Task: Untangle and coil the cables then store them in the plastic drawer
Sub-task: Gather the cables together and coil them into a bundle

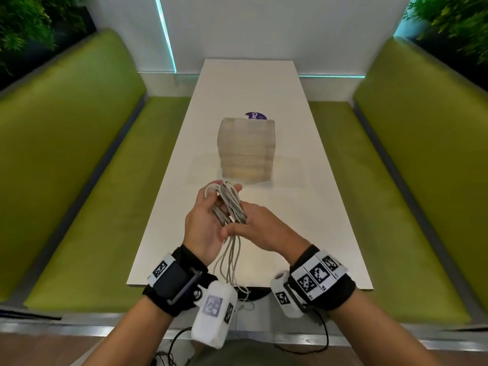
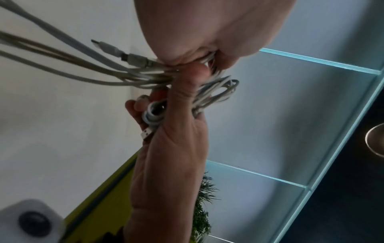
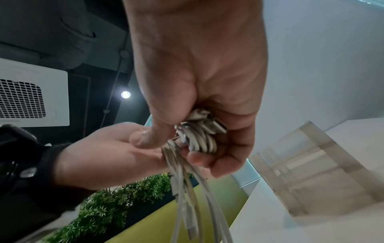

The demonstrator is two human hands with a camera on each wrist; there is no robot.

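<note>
Both hands are held together above the near end of the long white table [image 1: 311,196], and a bundle of pale grey and white cables [image 1: 230,204] is shared between them. By the left hand [image 1: 204,224], palm turned up, the looped end of the bundle is cradled, with the thumb and fingers curled round it. By the right hand [image 1: 260,228] the same bundle is clamped nearer the body, fingers wrapped over the strands. The bundle's long axis is run from the far loops back toward the person, and loose tails are left hanging below the hands over the table edge. A grey USB plug [image 2: 108,48] is seen jutting from the strands in the left wrist view. Beyond the hands, apart from them, the translucent plastic drawer unit [image 1: 247,150] is stood upright mid-table, drawers closed.
</note>
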